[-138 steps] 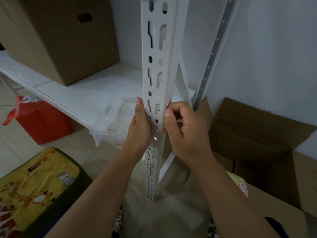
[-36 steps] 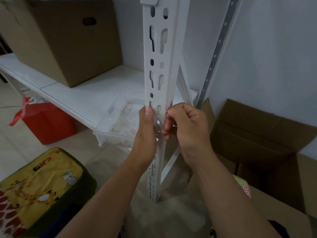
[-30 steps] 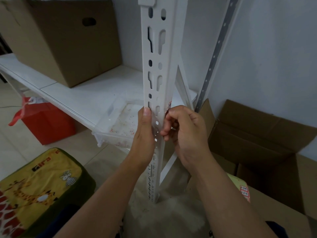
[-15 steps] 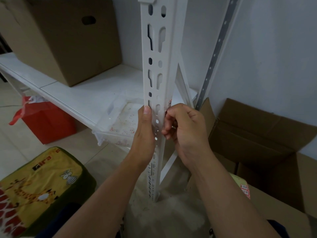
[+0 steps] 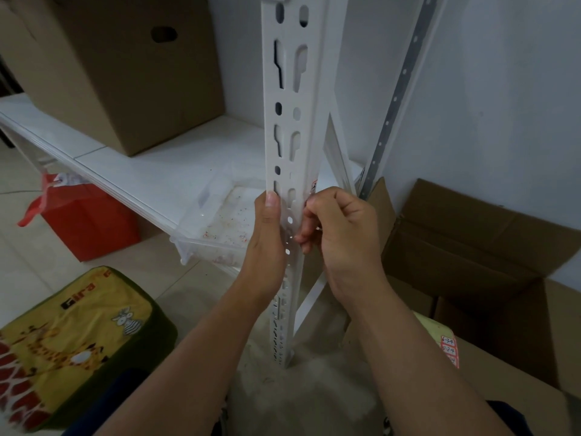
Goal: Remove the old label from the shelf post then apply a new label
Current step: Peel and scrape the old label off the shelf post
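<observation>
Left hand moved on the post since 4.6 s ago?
Yes, slightly: the left hand slid down the shelf post; its thumb tip now sits lower against the post's slots.

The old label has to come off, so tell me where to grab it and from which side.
Pinch the label at its exposed top edge, coming from the right of the post. It sits on the post's right face, and only that edge shows above the right hand. The left hand already braces the post's other side, so that side is probably less free.
</observation>
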